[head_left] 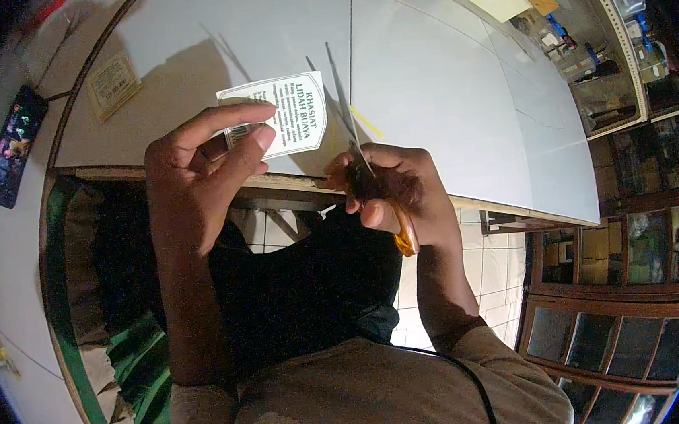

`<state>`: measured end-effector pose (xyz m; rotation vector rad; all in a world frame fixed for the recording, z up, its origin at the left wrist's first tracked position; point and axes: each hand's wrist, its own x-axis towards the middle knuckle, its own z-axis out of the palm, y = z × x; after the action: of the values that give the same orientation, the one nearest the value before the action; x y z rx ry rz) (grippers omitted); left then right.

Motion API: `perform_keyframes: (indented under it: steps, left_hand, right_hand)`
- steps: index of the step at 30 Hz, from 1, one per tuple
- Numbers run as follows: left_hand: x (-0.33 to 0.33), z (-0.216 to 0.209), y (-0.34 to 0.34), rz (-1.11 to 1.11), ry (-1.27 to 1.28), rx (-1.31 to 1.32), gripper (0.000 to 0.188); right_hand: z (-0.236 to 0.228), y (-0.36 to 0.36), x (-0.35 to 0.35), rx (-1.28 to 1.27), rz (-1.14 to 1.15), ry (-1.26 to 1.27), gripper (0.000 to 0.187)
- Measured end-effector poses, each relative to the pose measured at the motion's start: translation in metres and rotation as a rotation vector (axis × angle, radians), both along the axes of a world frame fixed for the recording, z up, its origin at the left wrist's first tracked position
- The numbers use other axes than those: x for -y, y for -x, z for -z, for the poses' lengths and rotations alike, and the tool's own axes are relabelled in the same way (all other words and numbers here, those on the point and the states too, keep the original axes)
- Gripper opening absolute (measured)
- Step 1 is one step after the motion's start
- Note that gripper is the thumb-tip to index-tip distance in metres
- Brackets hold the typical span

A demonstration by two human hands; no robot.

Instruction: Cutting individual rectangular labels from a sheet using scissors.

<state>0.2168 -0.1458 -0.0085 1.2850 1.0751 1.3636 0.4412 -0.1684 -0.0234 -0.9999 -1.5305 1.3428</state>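
Observation:
Pinched between the thumb and fingers of my left hand (pixel 198 168) is a white printed label (pixel 297 112) with dark lettering and a thin border. Its upper and lower edges look curved, and my fingertips cover its left part. My right hand (pixel 409 182) grips a pair of scissors (pixel 340 99) with an amber-orange handle. The blades point away from me, slightly parted, just right of the label and apart from it. A thin yellow strip (pixel 366 122) shows beside the blades. Both hands are above the front edge of the white tabletop (pixel 441 82).
Another label (pixel 114 87) lies flat at the left of the tabletop. Farther left is a phone (pixel 16 147) with a lit screen and a cable. Metal shelving (pixel 624 50) with boxes and small containers stands at the right, near a wooden glass-paned cabinet (pixel 617 333).

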Motion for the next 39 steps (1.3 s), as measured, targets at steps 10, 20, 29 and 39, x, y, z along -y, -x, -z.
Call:
perform_keyframes:
  steps: [10, 20, 29, 39]
  left_hand:
    - [0.006, -0.004, -0.004, 0.037, 0.021, 0.066, 0.02]
    - [0.007, -0.005, -0.008, 0.04, 0.007, 0.052, 0.021]
    - [0.006, -0.003, -0.006, 0.056, -0.014, 0.035, 0.019]
    - [0.003, -0.001, -0.004, 0.084, -0.036, 0.042, 0.02]
  right_hand:
    - [-0.006, 0.009, 0.008, -0.018, 0.031, -0.059, 0.052]
    - [-0.009, 0.013, 0.01, -0.01, 0.042, -0.053, 0.048]
    - [-0.005, 0.015, 0.008, 0.052, 0.057, -0.147, 0.045]
    - [-0.008, 0.009, 0.01, 0.065, 0.056, -0.086, 0.061]
